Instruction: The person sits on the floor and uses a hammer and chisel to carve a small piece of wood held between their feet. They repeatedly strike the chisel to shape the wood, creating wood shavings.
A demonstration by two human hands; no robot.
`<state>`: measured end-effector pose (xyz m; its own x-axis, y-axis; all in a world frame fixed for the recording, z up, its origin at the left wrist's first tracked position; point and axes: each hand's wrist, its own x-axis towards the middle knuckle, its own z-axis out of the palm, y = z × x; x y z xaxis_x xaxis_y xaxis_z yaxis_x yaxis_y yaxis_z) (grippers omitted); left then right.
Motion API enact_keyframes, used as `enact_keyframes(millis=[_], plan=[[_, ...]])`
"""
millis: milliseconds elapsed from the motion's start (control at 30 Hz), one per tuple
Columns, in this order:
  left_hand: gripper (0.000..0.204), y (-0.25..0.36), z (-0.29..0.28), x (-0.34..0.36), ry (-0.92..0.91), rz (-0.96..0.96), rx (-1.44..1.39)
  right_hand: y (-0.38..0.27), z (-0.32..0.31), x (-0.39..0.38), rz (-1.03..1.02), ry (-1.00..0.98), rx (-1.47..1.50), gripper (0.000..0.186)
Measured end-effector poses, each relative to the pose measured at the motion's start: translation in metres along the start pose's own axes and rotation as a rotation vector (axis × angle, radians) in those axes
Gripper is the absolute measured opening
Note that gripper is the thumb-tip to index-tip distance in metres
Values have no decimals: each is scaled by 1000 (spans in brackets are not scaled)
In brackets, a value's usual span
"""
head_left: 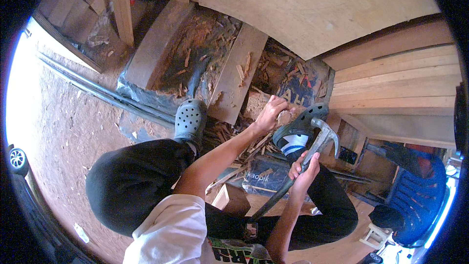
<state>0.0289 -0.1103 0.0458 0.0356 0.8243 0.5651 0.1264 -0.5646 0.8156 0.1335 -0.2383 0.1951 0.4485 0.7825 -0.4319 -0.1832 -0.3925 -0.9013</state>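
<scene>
My right hand (304,170) is wrapped round the shaft of a claw hammer (320,141). The hammer's metal head points up and away from me, and its dark handle slants down toward my lap. My left hand (271,115) is closed, low beside my right clog (305,120). A light brown, rough piece of wood (289,114) shows at its fingers, but what they grip is partly hidden. A rough wooden block (259,103) lies just beyond that hand.
My left clog (190,121) stands near a plank (239,73) strewn with wood splinters. A large plywood sheet (312,5) is at the far side, with stacked boards (395,80) at right. A blue plastic chair (415,195) stands at lower right, and a dark phone (347,155) lies nearby.
</scene>
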Motion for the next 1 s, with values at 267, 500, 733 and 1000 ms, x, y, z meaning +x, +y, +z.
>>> enact_keyframes(millis=[267,500,733,1000], plan=[[19,0,14,8,113,-92,20,2,-3,3,4,-25,-10,44],[19,0,27,13,184,-214,101,-3,-5,3,-6,-39,1,44],[21,-6,29,32,287,-323,68,-66,-3,-9,-186,-60,-188,34],[21,3,26,24,209,-282,82,-109,1,-26,-482,-154,-172,36]])
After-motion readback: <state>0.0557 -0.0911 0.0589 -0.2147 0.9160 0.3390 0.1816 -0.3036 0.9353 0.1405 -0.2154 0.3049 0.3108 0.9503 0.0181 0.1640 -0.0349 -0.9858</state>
